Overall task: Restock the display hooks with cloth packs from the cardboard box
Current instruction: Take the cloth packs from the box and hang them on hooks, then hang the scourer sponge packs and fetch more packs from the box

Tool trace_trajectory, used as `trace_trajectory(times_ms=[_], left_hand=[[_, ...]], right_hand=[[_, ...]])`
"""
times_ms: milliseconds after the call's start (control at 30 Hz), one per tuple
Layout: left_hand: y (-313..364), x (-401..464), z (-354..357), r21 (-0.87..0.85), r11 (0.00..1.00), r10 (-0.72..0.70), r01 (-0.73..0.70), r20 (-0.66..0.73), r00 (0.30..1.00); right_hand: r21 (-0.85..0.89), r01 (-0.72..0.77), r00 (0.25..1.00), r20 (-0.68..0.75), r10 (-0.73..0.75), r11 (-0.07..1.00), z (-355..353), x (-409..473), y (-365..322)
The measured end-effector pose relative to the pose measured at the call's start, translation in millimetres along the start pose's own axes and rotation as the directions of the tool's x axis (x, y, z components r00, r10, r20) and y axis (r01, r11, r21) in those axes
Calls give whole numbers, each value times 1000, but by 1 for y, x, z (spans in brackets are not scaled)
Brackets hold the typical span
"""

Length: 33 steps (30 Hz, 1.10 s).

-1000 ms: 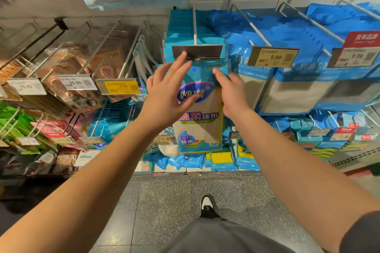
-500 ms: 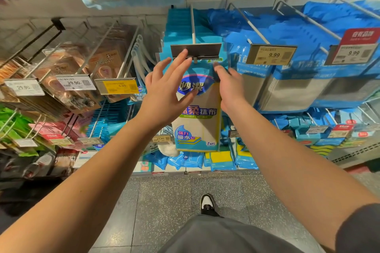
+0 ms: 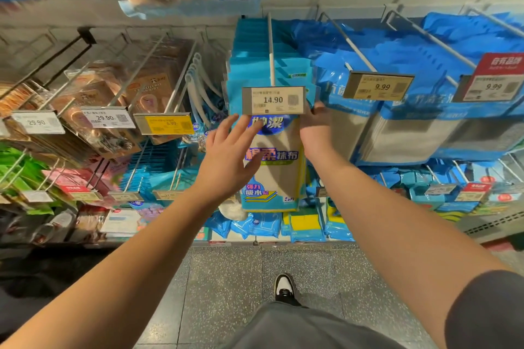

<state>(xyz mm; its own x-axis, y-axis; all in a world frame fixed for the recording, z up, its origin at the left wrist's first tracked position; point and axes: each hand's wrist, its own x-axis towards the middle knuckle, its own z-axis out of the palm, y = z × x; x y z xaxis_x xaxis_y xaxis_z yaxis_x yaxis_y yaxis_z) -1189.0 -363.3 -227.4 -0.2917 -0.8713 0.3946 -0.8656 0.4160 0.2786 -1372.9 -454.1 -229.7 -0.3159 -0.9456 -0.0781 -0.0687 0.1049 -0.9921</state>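
Under the 14.90 price tag (image 3: 273, 100), front cloth pack (image 3: 274, 167) hangs on the hook (image 3: 270, 48). Left hand (image 3: 226, 163) spread flat against it; right hand (image 3: 314, 129) at its edge, grip unclear. Advice: push evenly, keeping pack square.

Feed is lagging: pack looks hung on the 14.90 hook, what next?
Probably let go and pull both hands back. The front cloth pack hangs under the 14.90 price tag; the left hand lies open on it, the right hand at its upper edge.
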Motion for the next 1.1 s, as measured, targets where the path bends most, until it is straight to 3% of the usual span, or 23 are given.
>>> trace_trajectory(times_ms=[133, 300, 400, 500, 633, 733, 933, 1100], left_hand=[[-21, -27, 31, -21, 993, -110, 113, 118, 987], [-44, -73, 41, -48, 938, -319, 344, 267, 909], [-60, -115, 32, -69, 884, -430, 463, 274, 860], [-80, -169, 9, -85, 828, -520, 555, 257, 815], [-112, -258, -45, -17, 752, -641, 659, 214, 737], [-138, -334, -98, 54, 693, -714, 719, 197, 672], [-180, -486, -218, 116, 509, -859, 853, 140, 493], [-210, -567, -291, 123, 372, -928, 920, 71, 366]], right_hand=[[62, -3, 999, -41, 5, 998, 1, -26, 21], [-259, -132, 985, -144, 97, 957, -20, -74, 110], [-401, -52, 998, -4, 55, 914, -8, -109, 126], [-485, 76, 962, 266, 64, 871, 32, -147, 122], [-520, 307, 791, 605, 91, 797, 110, -207, 101], [-496, 466, 646, 757, 101, 732, 172, -272, 85], [-356, 730, 353, 927, 123, 583, 282, -412, 64], [-226, 848, 157, 971, 179, 480, 358, -493, 43]])
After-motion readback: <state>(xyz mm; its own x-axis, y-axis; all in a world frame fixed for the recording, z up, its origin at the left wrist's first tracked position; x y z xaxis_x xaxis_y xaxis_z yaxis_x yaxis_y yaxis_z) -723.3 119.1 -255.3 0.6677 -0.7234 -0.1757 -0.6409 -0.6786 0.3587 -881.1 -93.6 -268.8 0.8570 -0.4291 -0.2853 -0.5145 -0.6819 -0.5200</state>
